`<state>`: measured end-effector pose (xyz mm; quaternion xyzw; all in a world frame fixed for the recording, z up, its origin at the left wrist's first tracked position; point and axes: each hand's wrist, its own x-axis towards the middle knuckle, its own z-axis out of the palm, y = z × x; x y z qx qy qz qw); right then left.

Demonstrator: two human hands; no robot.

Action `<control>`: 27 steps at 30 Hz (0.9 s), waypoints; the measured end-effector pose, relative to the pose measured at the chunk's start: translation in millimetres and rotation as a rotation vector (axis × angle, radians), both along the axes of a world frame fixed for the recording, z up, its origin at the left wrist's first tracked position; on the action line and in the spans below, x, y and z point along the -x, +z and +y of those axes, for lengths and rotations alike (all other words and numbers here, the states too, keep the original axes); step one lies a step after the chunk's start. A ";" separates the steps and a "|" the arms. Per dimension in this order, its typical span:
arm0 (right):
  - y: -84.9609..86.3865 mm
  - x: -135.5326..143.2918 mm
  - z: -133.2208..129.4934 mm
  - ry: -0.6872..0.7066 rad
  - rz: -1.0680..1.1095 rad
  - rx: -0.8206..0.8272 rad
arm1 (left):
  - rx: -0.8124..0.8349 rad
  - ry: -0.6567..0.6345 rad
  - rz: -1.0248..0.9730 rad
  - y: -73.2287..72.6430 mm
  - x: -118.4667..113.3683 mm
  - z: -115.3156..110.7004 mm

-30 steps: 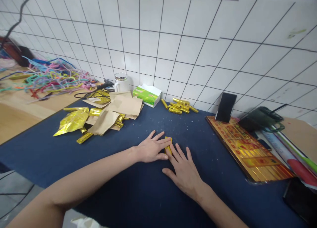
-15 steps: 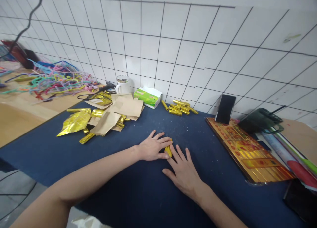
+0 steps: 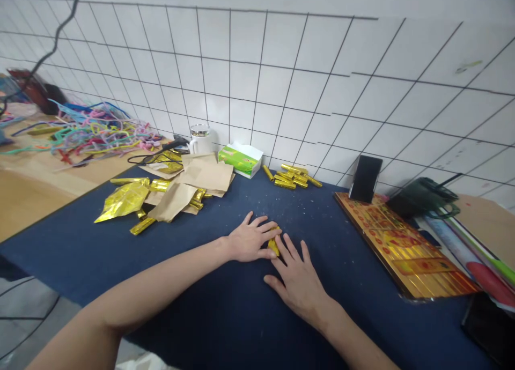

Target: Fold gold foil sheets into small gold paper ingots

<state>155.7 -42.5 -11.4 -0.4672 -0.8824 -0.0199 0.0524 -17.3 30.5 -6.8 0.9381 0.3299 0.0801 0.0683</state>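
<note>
A small piece of gold foil (image 3: 273, 246) lies on the dark blue table cover (image 3: 225, 305), between my two hands. My left hand (image 3: 250, 240) rests palm down with its fingers spread, fingertips on the foil's upper part and thumb at its lower edge. On the foil's right side, my right hand (image 3: 300, 279) lies flat with fingers apart, its index fingertip touching the foil. Part of the foil is hidden under the fingers. Farther back, several gold rolls (image 3: 292, 176) sit by the tiled wall.
Brown paper sheets (image 3: 207, 172) and gold foil packets (image 3: 124, 198) lie left. Behind are a white mug (image 3: 200, 140) and green tissue pack (image 3: 240, 159). A phone (image 3: 365, 178) leans above red-gold sheets (image 3: 406, 246) at right. Colourful fuzzy stems (image 3: 100, 131) cover the far left.
</note>
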 end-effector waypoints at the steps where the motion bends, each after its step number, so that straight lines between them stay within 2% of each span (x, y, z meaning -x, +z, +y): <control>1: -0.3 0.1 -0.3 0.003 0.001 0.002 | -0.007 0.003 0.005 -0.8 -0.3 -0.2; 12: 3.8 2.9 0.1 0.019 0.025 0.005 | -0.007 0.052 0.012 -5.6 -2.8 4.5; 18: -1.8 3.3 5.4 -0.014 0.163 -0.013 | 0.080 0.052 0.026 -5.6 -2.0 6.8; 22: -6.5 5.8 14.9 -0.020 0.250 -0.124 | 0.175 0.012 0.036 -3.9 2.4 11.9; 27: -9.8 8.4 23.8 0.103 0.173 -0.271 | 0.260 -0.043 0.035 -1.1 7.4 18.1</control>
